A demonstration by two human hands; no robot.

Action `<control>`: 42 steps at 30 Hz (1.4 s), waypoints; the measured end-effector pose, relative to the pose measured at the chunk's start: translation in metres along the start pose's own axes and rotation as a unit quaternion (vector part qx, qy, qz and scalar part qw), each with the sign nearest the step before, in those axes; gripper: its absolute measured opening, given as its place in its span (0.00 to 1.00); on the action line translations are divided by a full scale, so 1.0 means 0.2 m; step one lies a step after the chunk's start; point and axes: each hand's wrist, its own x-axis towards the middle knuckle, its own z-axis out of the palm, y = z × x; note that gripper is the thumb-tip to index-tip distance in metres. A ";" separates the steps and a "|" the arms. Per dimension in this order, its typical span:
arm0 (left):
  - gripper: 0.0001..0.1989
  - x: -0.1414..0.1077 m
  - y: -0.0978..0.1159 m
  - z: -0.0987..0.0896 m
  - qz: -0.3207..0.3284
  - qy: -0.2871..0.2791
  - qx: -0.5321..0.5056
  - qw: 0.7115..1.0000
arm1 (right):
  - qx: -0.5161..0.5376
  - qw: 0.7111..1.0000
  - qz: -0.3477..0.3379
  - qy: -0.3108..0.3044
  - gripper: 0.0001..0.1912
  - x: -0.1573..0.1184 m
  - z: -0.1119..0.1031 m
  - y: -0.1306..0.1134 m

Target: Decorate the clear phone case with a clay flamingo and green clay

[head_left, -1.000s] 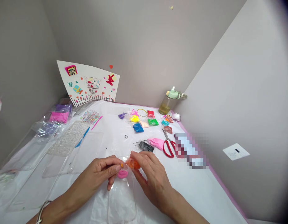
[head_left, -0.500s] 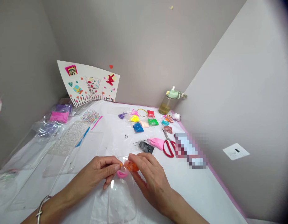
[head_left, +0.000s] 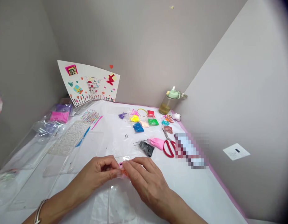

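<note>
My left hand [head_left: 102, 170] is closed, its thumb and forefinger pinching the left edge of a small clear packet of orange clay [head_left: 124, 173]. From the right, my right hand [head_left: 148, 185] grips the same packet, its fingers covering much of it. Just behind the packet shows a pink clay shape with a black dot [head_left: 121, 164], partly hidden by my fingers. Beneath both hands lies a clear phone case [head_left: 122, 203] on the white table covering. Whether a bit of orange clay is still between my left fingertips is hidden.
Beyond my hands lie black clay [head_left: 146, 148], pink clay [head_left: 156, 143] and red-handled scissors [head_left: 168, 147]. Several coloured clay packets, including a blue one [head_left: 138, 127], sit farther back near a drink bottle [head_left: 168, 101]. Clear cases [head_left: 85, 152] and a gem sheet [head_left: 90, 117] are at left.
My hands have come closer together over the phone case. The orange packet has turned and shifted left, now between both hands, and the pink shape's black dot has come into view.
</note>
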 end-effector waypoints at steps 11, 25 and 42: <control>0.15 0.00 0.00 0.01 -0.021 0.096 -0.149 0.984 | 0.132 0.967 0.187 0.110 0.22 -0.01 0.06 0.09; 0.14 0.01 -0.01 0.01 -0.031 0.177 -0.304 0.936 | 0.024 0.899 0.382 0.214 0.24 -0.11 -0.04 0.63; 0.19 0.00 -0.04 0.11 -0.022 0.030 -0.251 0.967 | 0.136 0.981 0.111 0.087 0.14 0.03 0.05 -0.02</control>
